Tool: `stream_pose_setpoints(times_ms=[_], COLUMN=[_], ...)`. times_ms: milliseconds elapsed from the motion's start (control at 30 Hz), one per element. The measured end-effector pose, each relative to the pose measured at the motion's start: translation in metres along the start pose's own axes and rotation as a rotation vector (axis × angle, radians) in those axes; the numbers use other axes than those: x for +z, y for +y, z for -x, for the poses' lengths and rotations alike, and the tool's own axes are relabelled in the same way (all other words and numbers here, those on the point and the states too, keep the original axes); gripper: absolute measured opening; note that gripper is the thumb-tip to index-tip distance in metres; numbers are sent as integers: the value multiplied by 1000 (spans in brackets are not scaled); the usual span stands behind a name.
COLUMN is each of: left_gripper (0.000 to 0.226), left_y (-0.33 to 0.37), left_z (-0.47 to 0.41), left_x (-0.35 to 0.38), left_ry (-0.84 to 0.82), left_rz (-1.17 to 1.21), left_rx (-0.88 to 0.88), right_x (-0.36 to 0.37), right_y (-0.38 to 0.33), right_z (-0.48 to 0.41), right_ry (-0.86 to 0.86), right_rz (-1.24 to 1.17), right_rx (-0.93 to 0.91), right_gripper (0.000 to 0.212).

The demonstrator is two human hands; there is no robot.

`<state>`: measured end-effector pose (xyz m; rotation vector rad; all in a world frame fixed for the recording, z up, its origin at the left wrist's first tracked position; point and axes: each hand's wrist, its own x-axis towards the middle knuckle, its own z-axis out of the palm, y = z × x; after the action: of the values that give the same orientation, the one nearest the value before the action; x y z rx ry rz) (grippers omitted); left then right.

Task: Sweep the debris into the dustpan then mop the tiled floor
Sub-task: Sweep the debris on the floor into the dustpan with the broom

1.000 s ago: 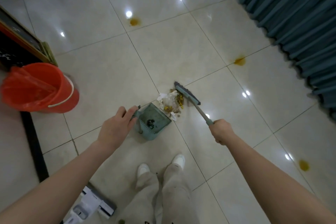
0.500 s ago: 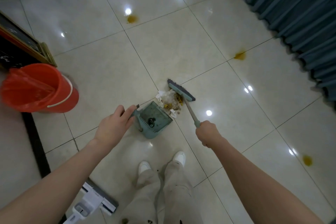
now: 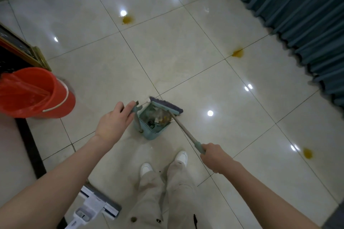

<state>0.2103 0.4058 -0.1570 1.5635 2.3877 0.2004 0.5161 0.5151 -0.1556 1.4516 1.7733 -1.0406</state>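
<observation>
A teal dustpan (image 3: 149, 132) stands on the cream tiled floor (image 3: 167, 52) in front of my feet. My left hand (image 3: 113, 122) grips its handle at the pan's left side. Paper scraps and yellow bits of debris (image 3: 159, 116) lie inside the pan. The small broom's purple-bristled head (image 3: 166, 106) sits across the pan's far mouth. My right hand (image 3: 214, 156) holds the end of the broom handle (image 3: 184, 130). A white flat mop (image 3: 93, 204) lies on the floor at the lower left.
A red bucket (image 3: 35, 93) lined with a red bag stands at the left, beside a dark framed cabinet (image 3: 16, 50). Blue curtains (image 3: 297, 15) hang along the right. Yellow-brown stains (image 3: 127, 19) mark the tiles, with others at right (image 3: 238, 53) and lower right (image 3: 307, 153).
The broom head has swept left and toward me, pushing the debris pile off the floor into the dustpan. My left hand has kept hold of the pan's handle.
</observation>
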Motion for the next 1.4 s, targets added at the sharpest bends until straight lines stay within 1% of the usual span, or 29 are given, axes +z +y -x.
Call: stream_pose_setpoints(times_ms=[100,200,333,500,600,733,867,1000,1100,1267,1400], left_gripper=[31,34,37,36,36,36,37,36,35,34,36], left_y=[3,5,2,0,-3,-8,-6,-1,-1,-7,-11], left_z=[3,6,17,34,42,54,62,63,63,65,69], left_x=[-1,-3,-6,-6,-6,-6,-2,-1,0,2,3], left_ry=[-27,-45,-66,-83,-87,-97,-95,-75,-68,-36,-40], left_rz=[9,21,24,3,1,21,29,52,68,73,85], left_rx=[-21,-35,-45,-35,-50,-65,-81,-73,-73,-61,-53], right_x=[4,-7,-30,-31,-21,0,26,39,41,28,12], right_y=[5,13,27,29,24,15,13,15,18,29,46], right_z=[16,27,34,36,29,26,34,51,67,89,97], right_ry=[-14,14,126,202,241,208,108,25,-20,-8,73], right_rz=[-24,-114,-200,-97,-53,-15,-80,-60,-16,19,-35], right_rx=[-13,4,64,53,80,141,171,145,109,52,64], right_gripper=[19,25,29,24,23,24,28,29,21,22,26])
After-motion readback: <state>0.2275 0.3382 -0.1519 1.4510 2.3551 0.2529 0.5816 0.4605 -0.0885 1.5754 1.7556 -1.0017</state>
